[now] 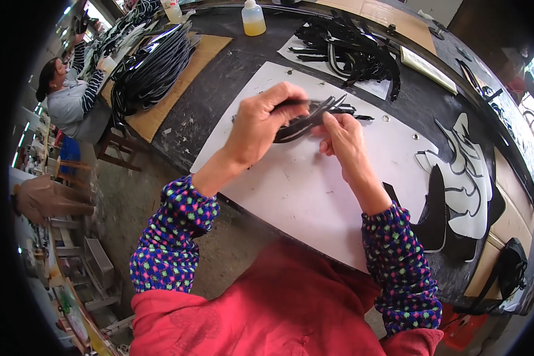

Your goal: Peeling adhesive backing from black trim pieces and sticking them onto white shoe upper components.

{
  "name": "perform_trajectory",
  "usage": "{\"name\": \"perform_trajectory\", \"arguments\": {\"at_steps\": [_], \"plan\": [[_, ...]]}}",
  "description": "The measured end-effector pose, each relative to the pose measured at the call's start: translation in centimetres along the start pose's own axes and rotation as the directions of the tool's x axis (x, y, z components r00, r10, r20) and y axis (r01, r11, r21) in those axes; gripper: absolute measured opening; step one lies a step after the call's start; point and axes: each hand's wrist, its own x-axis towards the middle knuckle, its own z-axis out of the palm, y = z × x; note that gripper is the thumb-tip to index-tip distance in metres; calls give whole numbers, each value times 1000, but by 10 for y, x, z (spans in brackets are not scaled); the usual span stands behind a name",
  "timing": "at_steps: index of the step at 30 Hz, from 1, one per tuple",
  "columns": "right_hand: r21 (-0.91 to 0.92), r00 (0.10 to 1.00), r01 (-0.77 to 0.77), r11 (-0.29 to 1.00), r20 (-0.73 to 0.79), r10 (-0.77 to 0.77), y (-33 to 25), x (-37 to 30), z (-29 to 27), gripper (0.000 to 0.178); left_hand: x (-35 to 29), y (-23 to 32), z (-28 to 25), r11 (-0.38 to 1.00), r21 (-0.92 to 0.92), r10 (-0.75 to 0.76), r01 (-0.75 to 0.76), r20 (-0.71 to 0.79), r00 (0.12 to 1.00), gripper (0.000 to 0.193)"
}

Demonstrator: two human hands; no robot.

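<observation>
A board (291, 207) lay on the tabletop (216, 77), strips (298, 128) over it, a bundle (157, 71) to its left, a bottle (254, 22) behind, cut pieces (464, 204) right.

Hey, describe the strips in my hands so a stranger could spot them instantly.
Find the big white board on the dark worktable. Over its far part, between the left hand and right hand, is a small bunch of thin dark strips. It's handheld, unlike the larger dark piles lying on cardboard and white paper.

Two hands (254, 127) (347, 139), two floral sleeves (171, 243) (400, 267), two tabletop bottles (254, 21) (172, 12), one white board (296, 202) (strips (303, 126): several, overlapping).
</observation>
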Motion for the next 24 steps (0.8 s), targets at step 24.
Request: {"name": "perform_trajectory", "arguments": {"at_steps": [24], "plan": [[-900,951,51,432,-88,-296,16,-163,-93,32,-97,-13,89,707,301,502,-640,425,754,20]]}}
